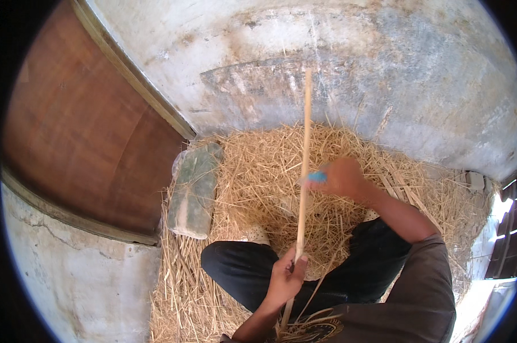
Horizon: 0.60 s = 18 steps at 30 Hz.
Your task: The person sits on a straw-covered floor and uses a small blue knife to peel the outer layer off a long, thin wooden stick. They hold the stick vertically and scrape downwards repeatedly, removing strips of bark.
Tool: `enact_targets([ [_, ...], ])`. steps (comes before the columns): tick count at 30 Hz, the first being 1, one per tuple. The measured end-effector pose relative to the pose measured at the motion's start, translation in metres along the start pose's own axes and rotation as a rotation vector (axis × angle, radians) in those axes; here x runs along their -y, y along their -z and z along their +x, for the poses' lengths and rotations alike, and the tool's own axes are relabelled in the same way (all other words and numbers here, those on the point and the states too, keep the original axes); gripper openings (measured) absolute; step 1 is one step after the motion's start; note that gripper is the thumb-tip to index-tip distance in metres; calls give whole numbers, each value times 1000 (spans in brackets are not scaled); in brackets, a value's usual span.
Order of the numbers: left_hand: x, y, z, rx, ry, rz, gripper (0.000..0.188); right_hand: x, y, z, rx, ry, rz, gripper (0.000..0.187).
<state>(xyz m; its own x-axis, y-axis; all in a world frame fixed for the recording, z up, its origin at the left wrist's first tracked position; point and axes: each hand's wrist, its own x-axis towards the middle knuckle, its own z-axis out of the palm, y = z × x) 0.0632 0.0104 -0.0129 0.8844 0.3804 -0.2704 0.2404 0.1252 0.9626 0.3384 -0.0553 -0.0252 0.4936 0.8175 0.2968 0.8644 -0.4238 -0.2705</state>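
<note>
A long, thin, pale stick (pixel 305 143), wood or bamboo by its look, points away from me toward the wall. My left hand (pixel 286 278) is wrapped round its lower part, and its near end runs down beside my shirt. Farther up, my right hand (pixel 345 178), smeared by motion, grips a small blue-handled tool (pixel 318 176) against or just beside the stick's right side. That tool could be a knife, but its blade is too blurred to make out. Loose straw-coloured shavings (pixel 264 166) lie in a heap under both hands and between my legs.
Beyond the heap rises a stained, pale wall (pixel 350 68). A brown panel (pixel 98 126) with a wooden frame stands at the left. A greenish, plastic-wrapped block (pixel 195 191) lies left of my knee. Longer strips (pixel 398 183) are scattered to the right, with a small grey block (pixel 474 180) beyond.
</note>
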Motion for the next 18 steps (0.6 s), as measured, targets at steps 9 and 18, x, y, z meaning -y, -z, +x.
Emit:
enact_targets([
  [9, 6, -3, -10, -99, -87, 204, 38, 2, 13, 6, 153, -45, -17, 82],
  [18, -1, -12, -31, -2, -27, 242, 28, -81, 40, 57, 41, -411, -120, 81],
])
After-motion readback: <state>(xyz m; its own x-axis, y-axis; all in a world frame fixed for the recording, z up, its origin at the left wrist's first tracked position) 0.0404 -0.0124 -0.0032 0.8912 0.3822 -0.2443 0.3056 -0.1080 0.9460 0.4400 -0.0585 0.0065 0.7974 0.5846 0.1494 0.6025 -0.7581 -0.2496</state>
